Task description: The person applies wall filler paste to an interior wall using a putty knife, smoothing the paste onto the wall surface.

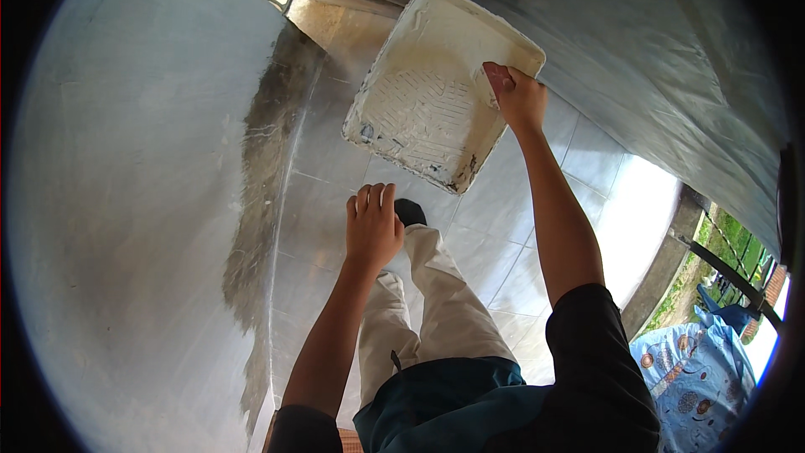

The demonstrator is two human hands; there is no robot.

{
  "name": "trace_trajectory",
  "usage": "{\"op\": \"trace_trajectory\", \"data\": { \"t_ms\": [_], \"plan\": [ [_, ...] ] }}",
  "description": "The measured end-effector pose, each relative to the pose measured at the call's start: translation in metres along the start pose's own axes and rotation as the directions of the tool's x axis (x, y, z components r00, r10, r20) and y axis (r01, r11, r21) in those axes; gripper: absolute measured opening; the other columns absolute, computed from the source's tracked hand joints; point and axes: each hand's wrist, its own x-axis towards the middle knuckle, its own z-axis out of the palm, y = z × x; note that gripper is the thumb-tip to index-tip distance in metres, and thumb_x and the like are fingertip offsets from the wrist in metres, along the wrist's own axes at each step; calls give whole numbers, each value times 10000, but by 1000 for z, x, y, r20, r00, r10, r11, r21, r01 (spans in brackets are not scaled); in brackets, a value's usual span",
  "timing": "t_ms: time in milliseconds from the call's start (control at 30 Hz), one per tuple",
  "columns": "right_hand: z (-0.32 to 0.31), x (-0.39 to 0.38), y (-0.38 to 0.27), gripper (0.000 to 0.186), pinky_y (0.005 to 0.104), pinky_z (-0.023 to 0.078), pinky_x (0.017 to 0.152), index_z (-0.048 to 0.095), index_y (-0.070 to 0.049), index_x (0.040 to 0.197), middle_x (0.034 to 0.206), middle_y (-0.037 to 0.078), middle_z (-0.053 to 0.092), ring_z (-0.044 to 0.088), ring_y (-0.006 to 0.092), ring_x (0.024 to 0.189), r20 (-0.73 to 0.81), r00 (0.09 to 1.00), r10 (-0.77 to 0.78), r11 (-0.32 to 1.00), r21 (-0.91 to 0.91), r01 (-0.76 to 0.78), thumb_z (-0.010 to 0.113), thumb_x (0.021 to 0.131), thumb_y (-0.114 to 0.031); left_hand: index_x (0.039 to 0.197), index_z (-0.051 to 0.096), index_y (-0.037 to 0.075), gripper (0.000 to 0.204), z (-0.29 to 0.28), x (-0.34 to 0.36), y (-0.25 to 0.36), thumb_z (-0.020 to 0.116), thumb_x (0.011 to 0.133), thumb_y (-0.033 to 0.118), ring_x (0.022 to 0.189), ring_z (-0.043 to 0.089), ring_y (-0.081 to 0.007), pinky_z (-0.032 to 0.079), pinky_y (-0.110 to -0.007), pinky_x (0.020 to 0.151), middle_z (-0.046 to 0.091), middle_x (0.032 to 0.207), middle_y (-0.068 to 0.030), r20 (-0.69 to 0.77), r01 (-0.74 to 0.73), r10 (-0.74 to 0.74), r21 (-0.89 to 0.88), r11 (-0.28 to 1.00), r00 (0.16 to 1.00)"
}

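Note:
A rectangular paint tray (423, 105), crusted with off-white paint and ribbed on its near slope, is ahead of me over the tiled floor. At its right side, my right hand (524, 99) is closed around a flat, dark red piece (495, 82) that looks like a scraper; its edge is over the tray's inside. Whether those fingers also grip the rim is hidden. My left hand (375, 226) hovers apart from the tray, above my dark shoe (409, 212), its fingers loosely bent and holding nothing that shows.
A pale wall (134, 201) rises on the left, with a rough dark strip (264, 176) along its foot. Plastic sheeting (637, 59) hangs at the right. Grey tiles (486, 226) cover the floor. A blue patterned cloth (700, 377) is at the lower right.

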Motion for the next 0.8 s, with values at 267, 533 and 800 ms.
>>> {"op": "trace_trajectory", "data": {
  "t_ms": [267, 533, 800],
  "plan": [
    [1, 10, 0, 167, 445, 547, 698, 744, -131, 931, 810, 126, 711, 681, 351, 746, -24, 1000, -15, 999, 31, 16, 607, 835, -144, 1265, 466, 42, 530, 6, -15, -5, 638, 767, 103, 1188, 466, -305, 370, -478, 987, 526, 1217, -113, 23, 26, -26, 0, 1000, 999],
    [6, 28, 14, 161, 488, 520, 773, 705, -103, 942, 871, 204, 675, 643, 422, 845, 162, 987, 9, 998, -59, 1, 614, 818, -151, 1267, 466, 47, 540, 15, -28, -6, 649, 762, 105, 1197, 466, -311, 365, -476, 999, 531, 1221, -121, 48, 70, -69, -16, 997, 996],
    [6, 23, 24, 160, 478, 517, 764, 701, -96, 939, 868, 201, 672, 642, 420, 845, 207, 977, -42, 998, -46, 53, 623, 814, -158, 1306, 420, 43, 594, 19, -37, -7, 663, 765, 85, 1224, 441, -340, 338, -500, 1015, 513, 1256, -149, 80, 131, -126, -65, 989, 989]
  ]
}}
